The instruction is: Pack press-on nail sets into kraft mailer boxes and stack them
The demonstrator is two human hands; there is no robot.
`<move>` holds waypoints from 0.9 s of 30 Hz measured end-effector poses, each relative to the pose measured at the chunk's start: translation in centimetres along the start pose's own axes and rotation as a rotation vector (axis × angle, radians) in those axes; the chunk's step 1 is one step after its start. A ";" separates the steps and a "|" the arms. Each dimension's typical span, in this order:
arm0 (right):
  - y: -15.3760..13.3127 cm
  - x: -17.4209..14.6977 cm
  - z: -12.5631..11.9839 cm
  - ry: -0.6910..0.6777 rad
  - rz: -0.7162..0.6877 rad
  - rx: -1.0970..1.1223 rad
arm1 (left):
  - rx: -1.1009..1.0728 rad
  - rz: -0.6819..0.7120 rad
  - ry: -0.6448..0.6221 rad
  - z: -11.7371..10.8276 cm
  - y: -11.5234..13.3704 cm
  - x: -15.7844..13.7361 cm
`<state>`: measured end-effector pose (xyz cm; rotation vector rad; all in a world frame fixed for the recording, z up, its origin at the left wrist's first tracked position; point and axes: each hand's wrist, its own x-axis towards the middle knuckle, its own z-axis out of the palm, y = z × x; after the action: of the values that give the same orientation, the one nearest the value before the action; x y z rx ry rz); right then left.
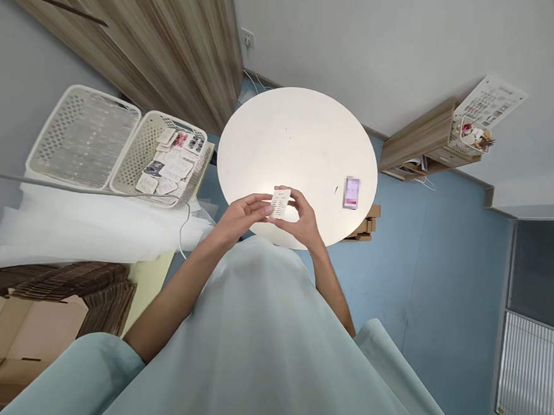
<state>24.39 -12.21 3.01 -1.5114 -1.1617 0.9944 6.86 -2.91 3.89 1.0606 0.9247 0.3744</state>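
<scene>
The person's left hand (247,214) pinches a small card (280,203) along its left side, thumb over the front and fingers nearly closed. The right hand (303,219) curves in a wide C, fingertips at the card's top and right edges and thumb at its lower edge. The card, near the middle of the frame, is white, flat and roughly rectangular, tilted slightly, with short rows of dark print too small to read. It is held above the lower part of a round white table (294,130), smooth and glossy under a bright patch of light. A phone (351,193) with a lilac screen lies toward the table's right edge. Smooth, pale green cloth (259,333) drapes over the person's body at bottom centre. At left, a white plastic basket (129,153) with pierced walls holds paper cards, above soft white sheets (100,227); folded brown cardboard (54,331) fills the lower left. A wood-grain cabinet (174,42) stands upper left, and blue floor (444,257) spreads at right.
</scene>
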 end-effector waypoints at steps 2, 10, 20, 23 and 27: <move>0.8 0.0 -0.7 0.001 -0.019 -0.097 | 0.049 0.044 0.052 0.4 0.0 0.0; 4.0 -0.4 -3.2 -0.011 -0.088 -0.281 | 0.067 0.034 0.110 2.7 -0.7 0.8; 5.4 0.3 -4.0 -0.119 -0.123 -0.274 | 0.059 -0.034 0.282 3.6 -4.2 1.7; 5.9 1.1 -2.7 -0.184 -0.157 -0.303 | 0.036 -0.047 0.326 2.9 -5.1 1.3; 6.8 1.9 -0.4 -0.274 -0.166 -0.350 | 0.034 -0.053 0.380 1.6 -6.4 0.5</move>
<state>26.60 -11.05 -3.60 -1.5453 -1.6994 0.9388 7.47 -6.54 -1.67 1.0110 1.2986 0.5293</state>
